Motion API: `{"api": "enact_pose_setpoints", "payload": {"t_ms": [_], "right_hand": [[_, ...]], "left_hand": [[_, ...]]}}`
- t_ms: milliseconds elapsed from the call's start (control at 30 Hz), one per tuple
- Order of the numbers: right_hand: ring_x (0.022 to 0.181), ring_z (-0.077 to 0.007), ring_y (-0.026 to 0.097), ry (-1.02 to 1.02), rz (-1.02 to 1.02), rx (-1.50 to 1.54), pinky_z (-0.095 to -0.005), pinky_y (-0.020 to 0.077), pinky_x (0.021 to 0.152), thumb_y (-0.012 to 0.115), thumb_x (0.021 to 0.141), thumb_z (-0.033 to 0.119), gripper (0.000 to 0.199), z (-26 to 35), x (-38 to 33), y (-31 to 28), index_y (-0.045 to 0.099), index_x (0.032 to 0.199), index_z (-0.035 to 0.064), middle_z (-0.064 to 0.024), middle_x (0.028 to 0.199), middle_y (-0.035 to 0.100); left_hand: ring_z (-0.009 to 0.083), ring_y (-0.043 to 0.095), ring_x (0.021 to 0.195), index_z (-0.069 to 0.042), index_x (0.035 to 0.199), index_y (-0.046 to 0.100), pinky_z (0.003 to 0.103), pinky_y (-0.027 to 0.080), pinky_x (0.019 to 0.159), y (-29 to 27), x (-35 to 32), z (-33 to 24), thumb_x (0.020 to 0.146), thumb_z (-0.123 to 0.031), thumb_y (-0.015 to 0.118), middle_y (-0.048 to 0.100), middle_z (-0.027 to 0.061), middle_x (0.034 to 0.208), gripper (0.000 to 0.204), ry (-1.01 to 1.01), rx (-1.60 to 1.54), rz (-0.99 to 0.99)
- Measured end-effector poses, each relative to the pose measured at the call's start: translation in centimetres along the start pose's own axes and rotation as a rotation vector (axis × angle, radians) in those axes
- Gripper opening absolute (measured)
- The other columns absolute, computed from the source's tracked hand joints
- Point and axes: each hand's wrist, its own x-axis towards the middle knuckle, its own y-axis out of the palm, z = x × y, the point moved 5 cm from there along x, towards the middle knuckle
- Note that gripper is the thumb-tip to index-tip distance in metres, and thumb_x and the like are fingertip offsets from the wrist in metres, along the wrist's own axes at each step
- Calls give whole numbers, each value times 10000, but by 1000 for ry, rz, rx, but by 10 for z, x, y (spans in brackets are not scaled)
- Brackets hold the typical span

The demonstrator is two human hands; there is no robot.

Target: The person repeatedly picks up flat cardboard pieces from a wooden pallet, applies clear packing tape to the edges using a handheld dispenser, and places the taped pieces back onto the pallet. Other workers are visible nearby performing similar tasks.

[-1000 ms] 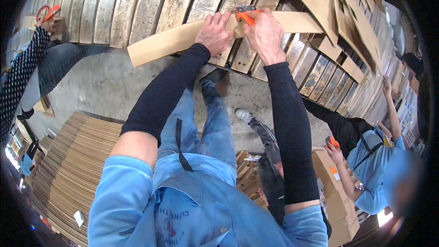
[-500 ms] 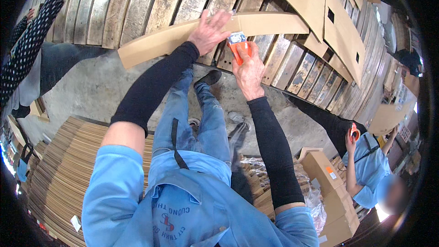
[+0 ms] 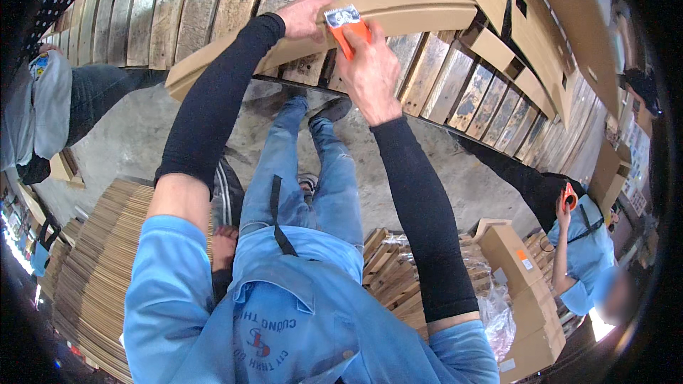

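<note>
right hand [image 3: 370, 75] slid tape dispenser [image 3: 346, 25] leftward (fingers clenched on it); left hand [image 3: 306, 18] grips cardboard strip [image 3: 398, 14].

The right hand [image 3: 371, 75] hides the orange tape dispenser's [image 3: 346, 27] lower part.

Brown cartons [image 3: 523, 277], lower right

a packing workshop: flat cardboard stacks [image 3: 92, 270] are lying at lower left, cartons [image 3: 512, 270] piling at lower right, wooden slats [image 3: 178, 0] running across the top.
</note>
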Motion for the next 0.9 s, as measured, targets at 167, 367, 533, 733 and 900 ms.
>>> {"api": "enact_pose_setpoints", "payload": {"t_ms": [167, 367, 533, 733, 900], "right_hand": [[819, -380, 710, -16, 29, -87, -474, 591, 729, 741, 771, 162, 345, 2, 31, 5, 749, 1113, 116, -187, 1225, 583], [754, -370, 704, -67, 44, -111, -466, 596, 686, 726, 770, 165, 345, -2, 40, 12, 752, 1110, 117, -184, 1166, 568], [790, -384, 710, -67, 93, -96, -477, 598, 717, 727, 768, 174, 343, -7, 46, 5, 755, 1105, 116, -199, 1188, 587], [781, -411, 708, -24, 181, -27, -486, 593, 730, 731, 765, 140, 358, -18, 10, -28, 735, 1121, 94, -233, 1195, 581], [943, -394, 701, 21, 109, 38, -466, 590, 797, 761, 747, 94, 408, -56, -70, -35, 730, 1153, 121, -217, 1339, 545]], "left_hand": [[330, 547, 1284, -52, 1217, 602, 475, 406, 1106, -5, -40, -14, 791, -343, 798, 528, 176, 1441, 551, -101, 207, -282], [321, 478, 1279, -104, 1037, 646, 483, 369, 1058, 30, -64, -15, 756, -435, 795, 456, 151, 1472, 460, 53, 705, -525], [324, 503, 1220, -116, 1047, 648, 502, 425, 984, 39, -52, -14, 684, -564, 784, 499, 159, 1345, 593, 110, 765, -496], [356, 601, 1096, -99, 1100, 656, 487, 548, 865, 33, -41, -19, 796, -513, 746, 532, 192, 1311, 521, 90, 655, -301], [370, 635, 1063, -48, 1113, 681, 485, 572, 832, 21, -31, -29, 835, -553, 703, 597, 212, 1180, 577, 35, 536, -128]]}}
